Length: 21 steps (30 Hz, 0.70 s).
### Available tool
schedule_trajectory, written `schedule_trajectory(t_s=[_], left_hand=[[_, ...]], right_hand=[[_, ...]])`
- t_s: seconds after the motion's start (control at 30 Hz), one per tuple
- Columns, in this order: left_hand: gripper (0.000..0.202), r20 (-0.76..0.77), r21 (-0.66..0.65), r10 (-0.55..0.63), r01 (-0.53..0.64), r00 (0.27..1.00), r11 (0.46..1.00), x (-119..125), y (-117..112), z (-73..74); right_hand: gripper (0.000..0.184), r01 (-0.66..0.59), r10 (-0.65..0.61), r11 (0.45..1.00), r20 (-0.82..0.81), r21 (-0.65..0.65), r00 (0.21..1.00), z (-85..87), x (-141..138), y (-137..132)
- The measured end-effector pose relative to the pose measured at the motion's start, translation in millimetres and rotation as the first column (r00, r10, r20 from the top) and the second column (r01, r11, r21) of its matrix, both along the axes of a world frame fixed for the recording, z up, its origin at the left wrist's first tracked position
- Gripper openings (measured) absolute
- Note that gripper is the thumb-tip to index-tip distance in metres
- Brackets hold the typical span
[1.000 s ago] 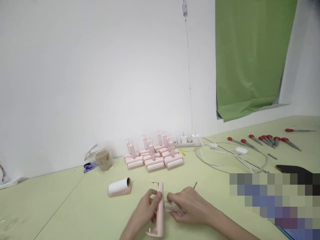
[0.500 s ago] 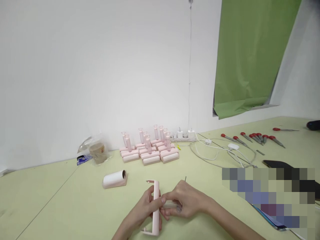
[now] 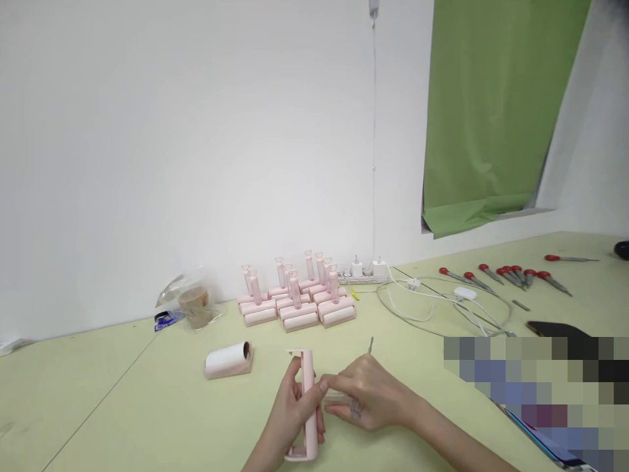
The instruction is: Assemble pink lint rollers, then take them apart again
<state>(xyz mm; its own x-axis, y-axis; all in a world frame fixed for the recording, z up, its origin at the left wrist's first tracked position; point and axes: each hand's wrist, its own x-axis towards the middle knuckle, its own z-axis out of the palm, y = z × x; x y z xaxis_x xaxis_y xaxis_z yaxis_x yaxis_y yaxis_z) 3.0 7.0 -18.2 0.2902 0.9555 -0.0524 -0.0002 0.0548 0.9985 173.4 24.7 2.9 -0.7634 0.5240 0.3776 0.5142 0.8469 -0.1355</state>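
Note:
In my left hand (image 3: 295, 410) is a pink lint roller frame (image 3: 308, 426), upright on end, with fingers and thumb wrapped around its middle. A clear handle (image 3: 338, 397) sticks out of the frame to the right. My right hand (image 3: 376, 393) is closed beside it, its index finger reaching to my left thumb and the handle. A grey tool (image 3: 355, 410) is held in the right palm, its thin tip showing above the knuckles; the rest is hidden by the fingers. To the left lies a white paper roll in a pink cover (image 3: 228, 360).
Several assembled pink lint rollers (image 3: 299, 318) stand by the wall. Behind them is a power strip (image 3: 363, 278) with white cables (image 3: 464, 295). Several red-ended grey tools (image 3: 511, 275) lie at right, near a dark phone (image 3: 560, 329). A bagged cup (image 3: 195, 307) stands at left.
The view has shifted slightly. The roller frame has turned a little in my left hand, and my right fingers have shifted slightly at the handle. Both hands keep their holds.

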Motion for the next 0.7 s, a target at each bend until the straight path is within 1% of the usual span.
schedule_trajectory(t_s=[0.07,0.13,0.17,0.2,0.27,0.3,0.33,0.4,0.47,0.5,0.53,0.6,0.67,0.7], left_hand=[[0.057,0.054,-0.054,-0.076,0.079,0.996,0.995,-1.8,-1.3,0.6],[0.063,0.090,-0.076,-0.135,0.141,0.987,0.987,-3.2,-2.4,1.1],[0.065,0.088,-0.067,-0.134,0.140,0.987,0.988,-3.5,-2.9,1.4],[0.065,0.074,-0.049,-0.110,0.114,0.991,0.992,-3.6,-3.2,1.7],[0.065,0.036,-0.015,-0.038,0.038,0.999,0.999,-3.3,-3.9,2.0],[0.064,0.023,-0.013,-0.018,0.018,1.000,1.000,-3.3,-4.4,2.0],[0.064,0.020,-0.024,-0.027,0.027,0.999,0.999,-3.5,-5.0,1.9],[0.063,0.042,-0.056,-0.114,0.116,0.993,0.992,-4.4,-6.0,1.6],[0.061,0.070,-0.054,-0.189,0.193,0.979,0.980,-5.3,-6.4,1.8],[0.060,0.069,-0.034,-0.187,0.190,0.980,0.981,-5.3,-6.2,2.2],[0.058,0.054,-0.011,-0.158,0.159,0.986,0.987,-5.0,-6.0,2.9],[0.056,0.001,0.031,-0.060,0.060,0.998,0.998,-3.6,-5.7,5.0],[0.056,-0.054,0.062,0.024,-0.021,0.998,0.998,-2.5,-6.8,7.7],[0.057,-0.075,0.072,0.043,-0.037,0.996,0.997,-2.3,-8.3,8.7]], right_hand=[[0.019,-0.047,0.048,0.998,0.022,-0.032,0.999,1.4,-0.2,-1.7],[0.016,-0.069,0.071,0.995,0.020,-0.072,0.997,2.8,-0.6,-3.7],[0.016,-0.060,0.060,0.995,0.007,-0.075,0.998,3.2,-0.8,-4.6],[0.018,-0.041,0.040,0.997,-0.012,-0.066,0.999,3.5,-1.0,-5.3],[0.022,-0.008,0.007,0.999,-0.035,-0.046,0.999,4.2,-0.7,-6.4],[0.023,-0.011,0.009,0.999,-0.029,-0.051,1.000,4.9,-0.2,-7.0],[0.022,-0.028,0.028,0.997,-0.011,-0.067,1.000,5.8,0.5,-7.6],[0.016,-0.069,0.074,0.991,0.037,-0.113,0.997,7.9,1.8,-8.8],[0.014,-0.073,0.080,0.991,0.057,-0.116,0.995,8.8,2.2,-9.6],[0.015,-0.057,0.061,0.994,0.050,-0.090,0.997,8.3,2.0,-9.6],[0.017,-0.036,0.037,0.998,0.036,-0.054,0.999,7.3,1.7,-9.4],[0.021,0.004,-0.004,1.000,0.003,0.029,1.000,4.5,1.2,-8.5],[0.023,0.010,-0.010,0.997,-0.012,0.075,1.000,3.2,1.4,-8.1],[0.022,-0.003,0.004,0.997,-0.008,0.079,1.000,3.8,1.8,-8.6]])
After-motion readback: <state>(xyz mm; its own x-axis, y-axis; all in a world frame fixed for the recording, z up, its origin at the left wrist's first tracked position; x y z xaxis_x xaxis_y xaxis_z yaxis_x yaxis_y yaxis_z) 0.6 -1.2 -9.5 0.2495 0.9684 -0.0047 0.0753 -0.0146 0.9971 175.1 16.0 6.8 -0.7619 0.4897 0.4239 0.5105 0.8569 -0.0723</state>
